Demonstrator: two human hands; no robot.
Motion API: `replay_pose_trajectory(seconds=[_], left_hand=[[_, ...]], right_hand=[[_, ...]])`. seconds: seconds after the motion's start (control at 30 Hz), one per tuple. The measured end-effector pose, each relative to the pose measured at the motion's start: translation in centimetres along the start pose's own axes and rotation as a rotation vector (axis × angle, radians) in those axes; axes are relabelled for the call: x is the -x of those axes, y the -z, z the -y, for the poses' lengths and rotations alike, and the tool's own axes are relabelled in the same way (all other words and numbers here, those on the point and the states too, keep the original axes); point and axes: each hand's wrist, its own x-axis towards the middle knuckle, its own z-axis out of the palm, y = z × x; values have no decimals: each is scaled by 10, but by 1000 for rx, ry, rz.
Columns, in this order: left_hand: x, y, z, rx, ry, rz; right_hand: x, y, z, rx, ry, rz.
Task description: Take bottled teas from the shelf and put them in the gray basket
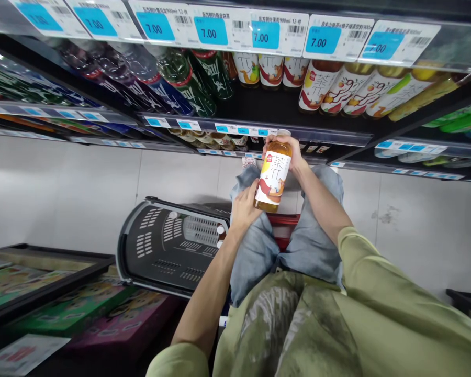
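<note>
A bottle of amber tea (273,175) with a white, yellow and red label is tilted in front of my knees, its label facing up toward me. My right hand (292,149) wraps round its upper part near the white cap. Lower down, my left hand (244,205) grips the left side close to the base. Similar tea bottles (317,86) stand on the shelf beyond, some with the same kind of label.
A dark shopping basket (160,246) with a few white-capped items inside stands on the floor to my left. Shelves with price tags (210,32) run across the front, with green-labelled bottles (194,91) left of the tea. Coloured cartons (74,309) lie at lower left.
</note>
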Motion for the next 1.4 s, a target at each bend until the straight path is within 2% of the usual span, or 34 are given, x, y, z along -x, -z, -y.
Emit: replay_pose_trajectory(seconds=[0.33, 0.5, 0.63, 0.83, 1.0, 1.1, 1.23, 1.4], left_hand=[[-1, 1, 0, -26, 38, 25], [-3, 2, -2, -17, 58, -3], [-1, -1, -2, -11, 92, -64], [-2, -4, -6, 15, 154, -238], [-4, 3, -13, -16, 209, -202], [-5, 7, -14, -25, 293, -184], [-6, 8, -12, -26, 404, -185], [-8, 9, -13, -45, 431, -175]], right_hand=[[-1, 1, 1, 39, 11, -14], [-2, 3, -1, 103, 44, -20], [-3, 5, -2, 117, 88, -61], [-8, 13, -3, 122, 89, -182], [-13, 16, -7, 117, 127, -264], [-13, 10, -10, 104, 174, -254], [-9, -2, -11, 80, 247, -169], [-4, -9, -10, 110, 322, -166]])
